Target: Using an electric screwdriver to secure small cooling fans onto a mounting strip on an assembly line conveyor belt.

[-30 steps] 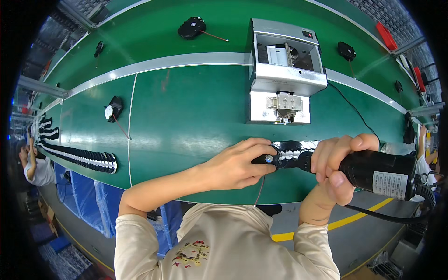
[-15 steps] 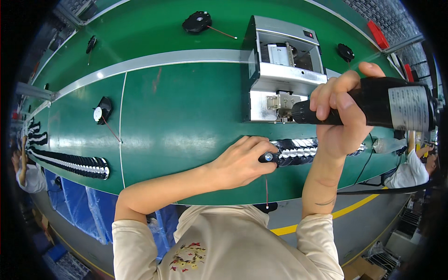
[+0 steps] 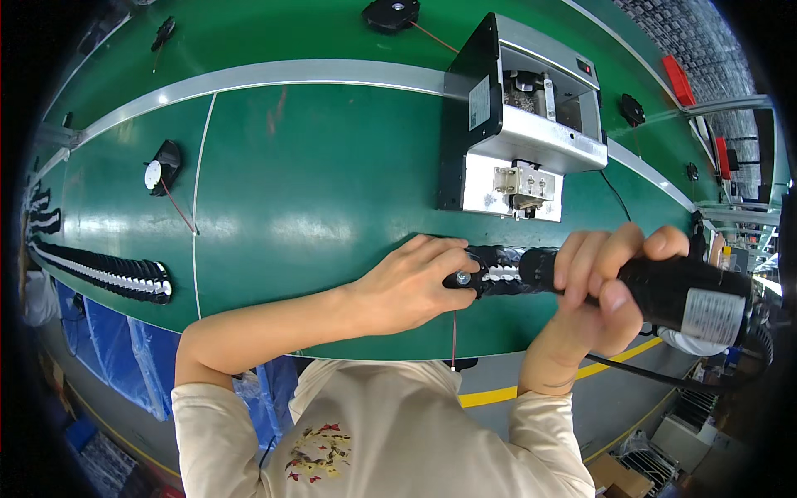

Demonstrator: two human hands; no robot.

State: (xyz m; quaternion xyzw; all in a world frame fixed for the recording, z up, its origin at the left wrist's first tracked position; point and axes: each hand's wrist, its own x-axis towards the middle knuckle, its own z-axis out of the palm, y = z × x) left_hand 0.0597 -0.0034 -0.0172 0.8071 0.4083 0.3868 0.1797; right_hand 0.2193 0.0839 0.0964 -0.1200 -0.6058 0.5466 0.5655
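At 9 o'clock, a ribbed black-and-silver row (image 3: 108, 274) curves across the smooth green table (image 3: 315, 183). Near the centre, a worker's left hand (image 3: 411, 280) pinches a black part (image 3: 463, 279) between thumb and fingers, just left of a glossy, overlapping stack (image 3: 501, 275); the part looks light, stiff and slick, best held by its edges. Toward 4 o'clock, the right hand (image 3: 599, 282) wraps a corded black tool (image 3: 664, 290), cylindrical and probably heavy, safest gripped around its barrel.

Stacked black parts (image 3: 501, 274) partly hidden by hands (image 3: 415, 280) and power tool (image 3: 664, 288); tool label (image 3: 714, 315) blurred.
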